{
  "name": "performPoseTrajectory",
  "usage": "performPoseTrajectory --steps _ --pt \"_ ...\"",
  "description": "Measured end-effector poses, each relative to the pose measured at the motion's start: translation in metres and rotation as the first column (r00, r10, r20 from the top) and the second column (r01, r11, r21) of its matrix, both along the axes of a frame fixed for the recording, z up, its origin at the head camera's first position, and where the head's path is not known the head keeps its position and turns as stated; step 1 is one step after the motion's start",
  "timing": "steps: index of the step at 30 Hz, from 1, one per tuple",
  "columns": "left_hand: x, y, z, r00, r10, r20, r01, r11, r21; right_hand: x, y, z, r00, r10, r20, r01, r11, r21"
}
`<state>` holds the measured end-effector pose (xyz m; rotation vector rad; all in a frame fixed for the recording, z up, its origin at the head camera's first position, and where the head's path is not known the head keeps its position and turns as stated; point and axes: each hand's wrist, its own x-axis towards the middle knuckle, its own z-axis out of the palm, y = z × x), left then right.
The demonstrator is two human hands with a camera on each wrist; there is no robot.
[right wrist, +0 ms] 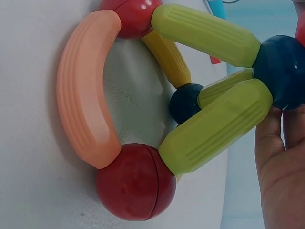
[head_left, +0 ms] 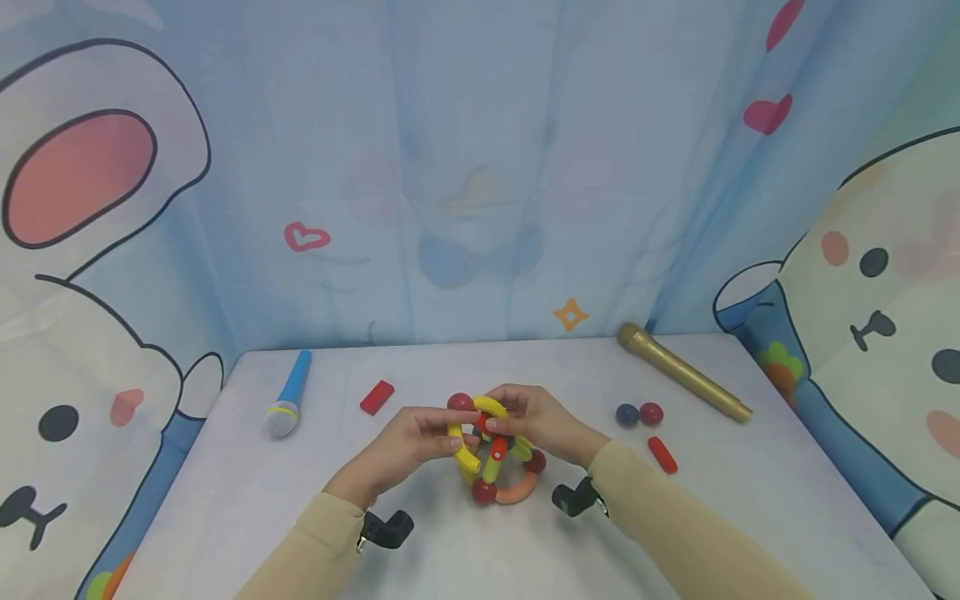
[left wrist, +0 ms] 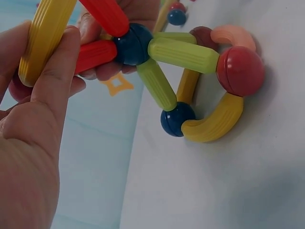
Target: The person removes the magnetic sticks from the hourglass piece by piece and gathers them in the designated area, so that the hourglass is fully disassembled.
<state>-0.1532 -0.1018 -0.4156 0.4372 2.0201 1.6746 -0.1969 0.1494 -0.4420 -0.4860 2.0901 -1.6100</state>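
Observation:
A magnetic ball-and-rod structure stands on the table, its base a ring of a pink curved rod (right wrist: 88,90), yellow curved rods (left wrist: 217,121) and balls. Light green rods (left wrist: 183,55) rise from the base to a blue ball (left wrist: 133,44), from which red rods (left wrist: 107,14) stick out. My left hand (head_left: 405,450) pinches a yellow curved rod (left wrist: 47,38) at the upper left of the structure, beside a red ball (head_left: 460,402). From the other side, my right hand (head_left: 551,425) grips the red rods at the top; its fingertips are partly hidden.
A blue toy microphone (head_left: 292,392) and a red block (head_left: 377,397) lie on the left. To the right are a blue ball (head_left: 627,415), a red ball (head_left: 652,413), a red rod (head_left: 662,455) and a gold microphone (head_left: 682,372). A printed curtain (head_left: 480,167) hangs behind the table.

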Motion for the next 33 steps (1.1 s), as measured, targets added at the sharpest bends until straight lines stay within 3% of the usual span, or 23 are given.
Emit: performPoseTrajectory --steps 13,33 --pt "-0.0011 -0.0050 -0.0003 0.999 -0.021 0.042 0.021 1.000 0.013 -0.0002 0.0000 -0.0020 1.000 0.015 -0.014 -0.015 1.000 0.007" --pt "-0.0026 -0.0079 0.0029 0.998 -0.058 0.006 0.058 0.998 -0.012 0.0006 -0.0024 -0.0008 1.000 -0.016 -0.023 0.017 0.999 0.036"
